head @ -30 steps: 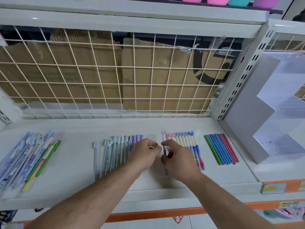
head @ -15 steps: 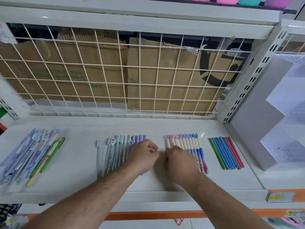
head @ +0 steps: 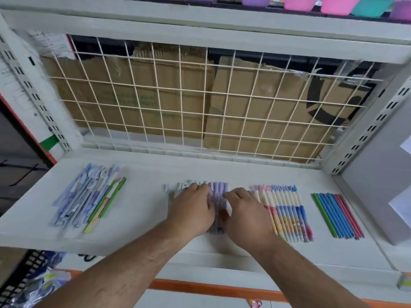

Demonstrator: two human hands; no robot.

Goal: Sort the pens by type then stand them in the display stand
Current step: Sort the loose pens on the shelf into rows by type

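Left hand [head: 191,210] and right hand [head: 244,215] moved off pink-blue row [head: 287,210] onto lilac pen row [head: 219,190], middle of shelf [head: 144,207] near front edge. Fingers lay apart, pressing flat, gripping nothing. Likely squaring next group; sorting unfinished.

White metal shelf [head: 144,218], wire grid back panel [head: 200,107], flattened brown cardboard [head: 255,130] behind the grid. Slotted upright [head: 364,134] at right. Pink tub [head: 298,3] and teal tub [head: 369,7] on the shelf above. Orange trim strip [head: 211,287] below. Black crate [head: 20,278] lower left.
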